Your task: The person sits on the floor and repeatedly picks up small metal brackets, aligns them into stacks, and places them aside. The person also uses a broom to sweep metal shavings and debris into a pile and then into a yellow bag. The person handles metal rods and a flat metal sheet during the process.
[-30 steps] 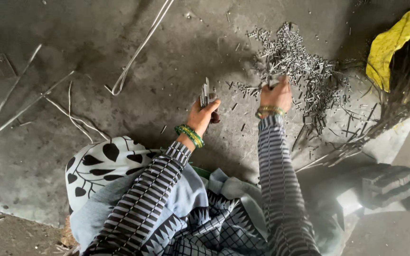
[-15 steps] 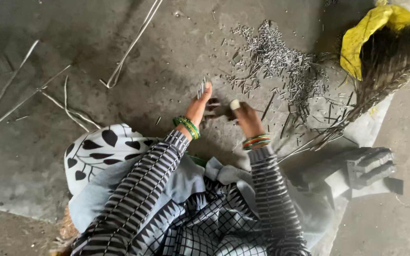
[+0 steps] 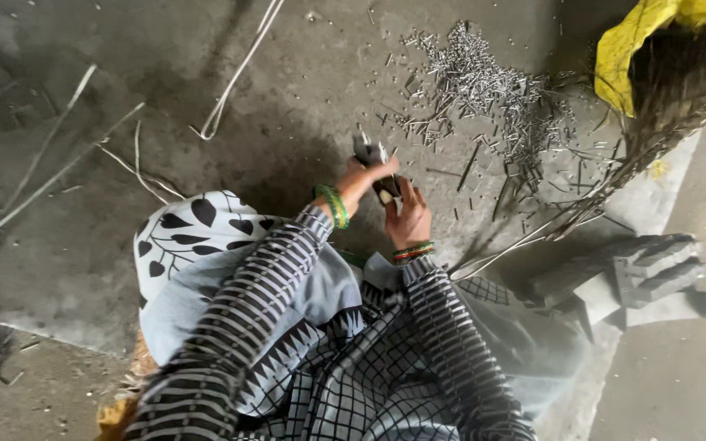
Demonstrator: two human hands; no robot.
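My left hand (image 3: 363,175) is closed around a small dark metal cutter (image 3: 369,153) whose jaws point up and away from me. My right hand (image 3: 408,214) sits right beside it, fingers against the tool's lower part near a thin wire piece; what it pinches is too small to tell. Both wrists carry bangles, and both sleeves are striped black and grey. A heap of short cut wire bits (image 3: 484,82) lies on the concrete beyond the hands.
Long thin wires (image 3: 234,77) and pale sticks (image 3: 51,175) lie across the grey concrete floor at left. A yellow sack (image 3: 627,45) and a bundle of wire strands (image 3: 655,139) sit at upper right. A grey block (image 3: 639,269) rests at right.
My right hand has pulled back from the wire heap to meet my left hand at the cutter. The view has shifted slightly.
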